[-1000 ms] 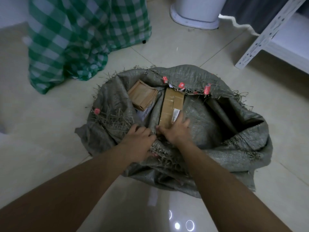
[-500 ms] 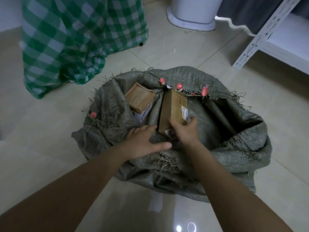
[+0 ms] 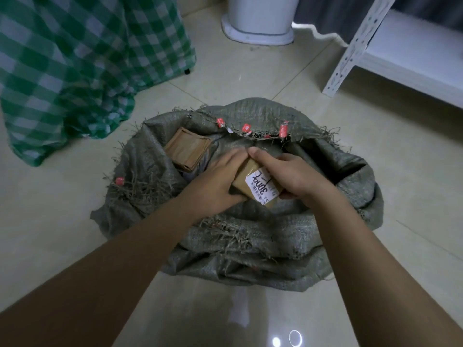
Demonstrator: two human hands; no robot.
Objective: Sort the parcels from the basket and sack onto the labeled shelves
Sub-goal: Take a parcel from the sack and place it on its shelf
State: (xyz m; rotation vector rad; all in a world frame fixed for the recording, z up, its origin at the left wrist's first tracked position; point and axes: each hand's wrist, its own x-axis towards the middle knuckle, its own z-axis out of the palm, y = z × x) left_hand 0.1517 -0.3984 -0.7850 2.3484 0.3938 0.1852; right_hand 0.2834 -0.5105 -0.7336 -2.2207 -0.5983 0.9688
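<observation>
A grey woven sack lies open on the tiled floor, its frayed rim dotted with red tags. Over its mouth I hold a brown cardboard parcel with a white label facing up. My left hand grips the parcel's left side and my right hand grips its right side, fingers curled over the top. A second brown parcel lies inside the sack at the upper left, apart from both hands.
A green-and-white checked cloth hangs down to the floor at the upper left. A white round base stands at the top centre. The white metal shelf with a perforated upright stands at the upper right.
The parcel has come up out of the sack and turned label-up. My left hand left the sack's rim and took hold of the parcel's left side, joining my right hand.
</observation>
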